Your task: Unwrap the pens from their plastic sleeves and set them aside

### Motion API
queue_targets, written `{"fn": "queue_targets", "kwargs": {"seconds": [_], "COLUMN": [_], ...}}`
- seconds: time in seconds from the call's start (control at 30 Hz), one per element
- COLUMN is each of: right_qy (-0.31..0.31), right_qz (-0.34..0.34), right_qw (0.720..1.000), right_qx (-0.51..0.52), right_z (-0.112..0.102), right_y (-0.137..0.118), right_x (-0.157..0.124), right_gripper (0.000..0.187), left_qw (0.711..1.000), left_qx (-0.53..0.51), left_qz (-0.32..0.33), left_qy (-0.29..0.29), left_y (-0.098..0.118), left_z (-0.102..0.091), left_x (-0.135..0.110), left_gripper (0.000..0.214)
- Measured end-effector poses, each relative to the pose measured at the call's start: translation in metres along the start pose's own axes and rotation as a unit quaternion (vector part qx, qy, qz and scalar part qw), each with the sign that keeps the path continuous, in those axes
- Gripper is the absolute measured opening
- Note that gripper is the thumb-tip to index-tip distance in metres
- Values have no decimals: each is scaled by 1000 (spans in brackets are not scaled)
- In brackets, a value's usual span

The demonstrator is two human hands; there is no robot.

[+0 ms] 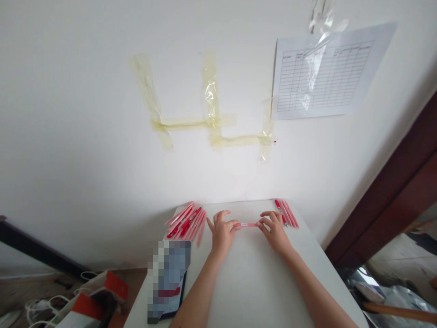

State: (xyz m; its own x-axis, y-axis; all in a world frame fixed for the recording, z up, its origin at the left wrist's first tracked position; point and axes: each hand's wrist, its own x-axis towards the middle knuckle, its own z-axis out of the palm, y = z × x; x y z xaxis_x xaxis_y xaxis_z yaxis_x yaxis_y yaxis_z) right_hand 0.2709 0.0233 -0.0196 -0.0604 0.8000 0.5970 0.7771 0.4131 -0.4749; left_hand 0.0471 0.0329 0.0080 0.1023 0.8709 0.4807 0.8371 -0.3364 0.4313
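Note:
A slim pink pen (248,224) is held level above the white table (256,282), stretched between my two hands. My left hand (222,232) pinches its left end between thumb and fingers. At the other end, my right hand (274,231) grips it the same way. Left of my left hand lies a loose pile of pink and red pens (186,222), pointing in slightly different directions. Beside my right hand, several pens (287,213) lie side by side in a neat row, a red one nearest the hand.
A tablet or phone (174,282), partly blurred out, lies at the table's left edge. The white wall (102,91) behind bears yellowed tape (211,100) and a taped paper form (324,77). Orange-and-white bags (90,305) stand on the floor at left. A dark red frame (389,196) rises at right.

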Motion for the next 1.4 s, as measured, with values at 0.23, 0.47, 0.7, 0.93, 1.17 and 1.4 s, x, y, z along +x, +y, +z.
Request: {"fn": "queue_targets", "kwargs": {"seconds": [0.23, 0.47, 0.7, 0.93, 1.17, 1.4], "right_qy": [-19, -26, -17, 30, -25, -46], "right_qz": [-3, -5, 5, -8, -86, -81], "right_qw": [1000, 999, 1000, 999, 995, 994], "right_qx": [-10, -20, -21, -30, -54, -63], "right_z": [1, 4, 6, -2, -2, 3], "right_y": [-2, -1, 0, -6, -17, -13], "right_x": [1, 0, 0, -1, 1, 1], "right_gripper": [33, 35, 34, 26, 32, 28], "left_qw": [1000, 1000, 1000, 1000, 1000, 1000], "left_qx": [7, 11, 9, 8, -2, -5], "left_qz": [6, 8, 9, -1, 9, 14], "left_qy": [-6, 2, 7, -7, -21, -8], "left_y": [2, 2, 2, 2, 6, 5], "left_z": [-2, -3, -2, -2, -2, 2], "left_x": [1, 1, 0, 0, -1, -2], "left_gripper": [8, 6, 8, 10, 12, 20]}}
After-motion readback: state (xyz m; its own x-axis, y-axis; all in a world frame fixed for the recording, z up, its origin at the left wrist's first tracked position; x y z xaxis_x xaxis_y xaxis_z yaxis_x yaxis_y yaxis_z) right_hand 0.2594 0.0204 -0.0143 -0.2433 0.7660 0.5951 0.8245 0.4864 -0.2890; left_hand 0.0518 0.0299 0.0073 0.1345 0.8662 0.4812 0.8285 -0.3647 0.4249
